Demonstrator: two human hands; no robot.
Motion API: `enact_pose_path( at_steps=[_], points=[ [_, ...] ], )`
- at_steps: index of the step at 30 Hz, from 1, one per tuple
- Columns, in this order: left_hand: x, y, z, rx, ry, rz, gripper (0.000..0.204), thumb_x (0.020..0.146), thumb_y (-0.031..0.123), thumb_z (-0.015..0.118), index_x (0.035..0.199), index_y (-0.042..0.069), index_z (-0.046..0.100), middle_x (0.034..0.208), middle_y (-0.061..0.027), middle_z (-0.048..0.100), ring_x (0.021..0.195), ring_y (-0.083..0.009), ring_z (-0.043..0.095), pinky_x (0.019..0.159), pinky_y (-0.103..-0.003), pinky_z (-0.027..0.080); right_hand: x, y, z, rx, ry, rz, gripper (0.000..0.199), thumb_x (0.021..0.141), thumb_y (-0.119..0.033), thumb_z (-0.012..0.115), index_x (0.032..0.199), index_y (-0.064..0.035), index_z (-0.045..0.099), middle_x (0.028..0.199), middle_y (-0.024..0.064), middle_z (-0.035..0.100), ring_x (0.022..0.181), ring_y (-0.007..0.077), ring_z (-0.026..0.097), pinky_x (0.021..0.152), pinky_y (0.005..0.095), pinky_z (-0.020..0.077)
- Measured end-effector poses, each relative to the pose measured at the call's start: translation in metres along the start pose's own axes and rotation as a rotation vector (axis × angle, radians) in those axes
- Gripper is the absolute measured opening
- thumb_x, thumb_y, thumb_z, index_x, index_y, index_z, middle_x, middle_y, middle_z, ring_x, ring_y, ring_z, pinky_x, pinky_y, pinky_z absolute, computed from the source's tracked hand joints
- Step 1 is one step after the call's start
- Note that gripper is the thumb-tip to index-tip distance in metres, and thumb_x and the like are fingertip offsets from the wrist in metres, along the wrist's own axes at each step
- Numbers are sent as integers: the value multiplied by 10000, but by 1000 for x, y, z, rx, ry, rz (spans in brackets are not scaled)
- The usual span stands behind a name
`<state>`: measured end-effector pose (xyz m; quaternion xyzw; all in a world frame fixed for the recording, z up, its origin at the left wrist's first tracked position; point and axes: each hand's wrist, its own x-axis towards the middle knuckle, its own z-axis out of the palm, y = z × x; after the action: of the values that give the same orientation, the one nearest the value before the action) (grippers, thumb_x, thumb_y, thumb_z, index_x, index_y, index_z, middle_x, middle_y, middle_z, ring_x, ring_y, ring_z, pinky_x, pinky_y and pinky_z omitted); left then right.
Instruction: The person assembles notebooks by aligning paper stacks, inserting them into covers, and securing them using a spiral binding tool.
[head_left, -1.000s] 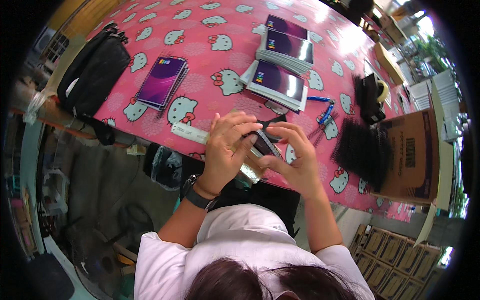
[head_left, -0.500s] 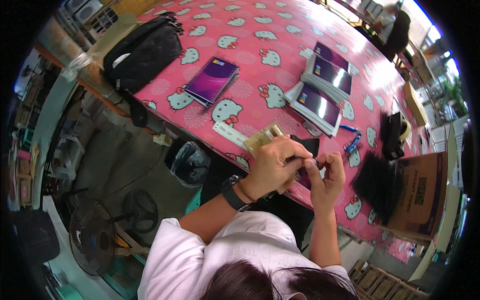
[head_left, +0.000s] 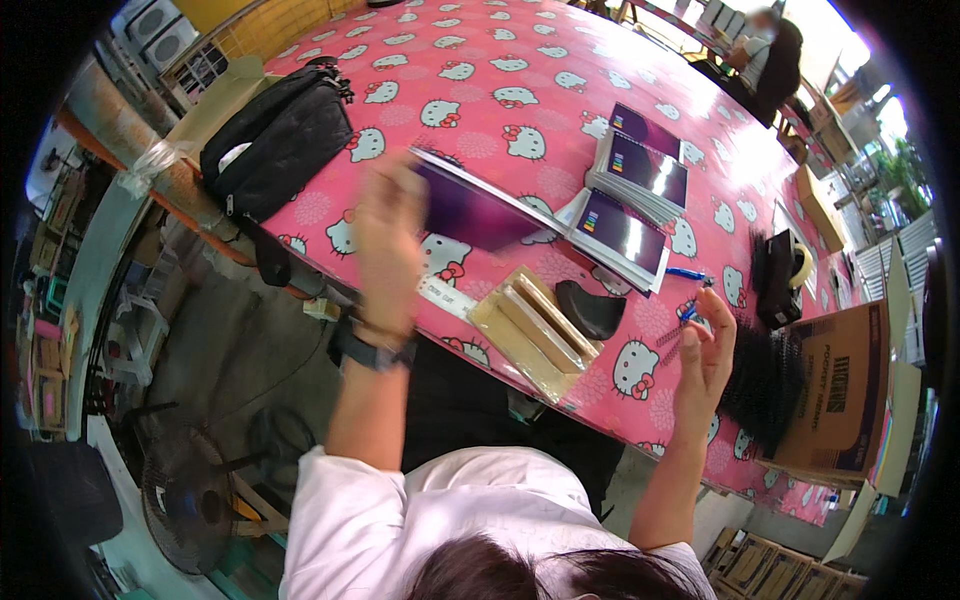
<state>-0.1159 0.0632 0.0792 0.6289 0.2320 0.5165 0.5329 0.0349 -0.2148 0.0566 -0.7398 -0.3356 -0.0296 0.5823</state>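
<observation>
1. While gripping a purple-covered booklet (head_left: 470, 210) at its near corner, the left hand (head_left: 388, 240) is lifting it just above the pink cartoon-cat tablecloth (head_left: 500, 60); the booklet is blurring with motion.
2. Judging by its thin, flat look, the booklet is likely handling as light and slightly flexible, with a glossy cover that could slip; pinching near the bound edge would probably be steadying it best.
3. At the table's near edge, the right hand (head_left: 706, 350) is standing half open, its fingertips pinching a small blue piece (head_left: 690, 312) next to a pink spiral coil (head_left: 668, 345); whether it is touching the coil I cannot tell.
4. Between the hands, a tan wooden jig (head_left: 530, 335) and a black curved pad (head_left: 590, 308) are lying side by side.
5. Farther out, stacks of matching booklets (head_left: 635, 195) are waiting, with a black bag (head_left: 275, 140) at the left, black coils (head_left: 765, 380) beside a cardboard box (head_left: 835, 390) at the right, and a tape dispenser (head_left: 785, 270) beyond.
</observation>
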Motion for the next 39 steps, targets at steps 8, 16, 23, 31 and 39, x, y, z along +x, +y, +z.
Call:
enact_pose_path(
  at_steps=[8,16,23,31,39],
  points=[
    [152,-61,-30,1113,-407,648,241,897,222,485,791,35,592,880,-215,632,789,-390,595,708,-472,456,-7,1,19,-167,-239,-65,244,822,-80,679,1056,-22,645,1077,102,637,1026,230,569,859,328,447],
    [98,-113,-77,677,216,250,235,946,149,545,1136,13,518,951,-180,648,868,-352,642,772,-410,504,-18,23,3,-178,-236,87,187,822,-48,661,1005,-6,660,1003,104,657,955,233,587,845,333,455],
    [35,-103,-72,1019,154,95,314,806,169,682,1078,41,591,1006,-134,623,971,-311,594,834,-425,461,3,29,20,-259,-339,-12,164,804,-43,669,964,-9,658,969,112,661,930,259,600,788,341,474],
    [-16,-106,-12,637,-106,334,208,775,112,669,975,65,642,1077,-106,573,1050,-293,523,931,-425,406,94,61,85,-554,-342,-409,309,718,-145,766,991,-49,659,1060,89,620,1020,295,552,860,399,480],
    [-49,-118,-11,585,-103,312,131,769,19,616,893,50,647,1050,-106,582,996,-283,541,850,-397,452,107,66,80,-705,-514,-381,397,718,-269,776,1039,-61,670,1100,60,626,1046,277,555,875,398,495]
  ],
)
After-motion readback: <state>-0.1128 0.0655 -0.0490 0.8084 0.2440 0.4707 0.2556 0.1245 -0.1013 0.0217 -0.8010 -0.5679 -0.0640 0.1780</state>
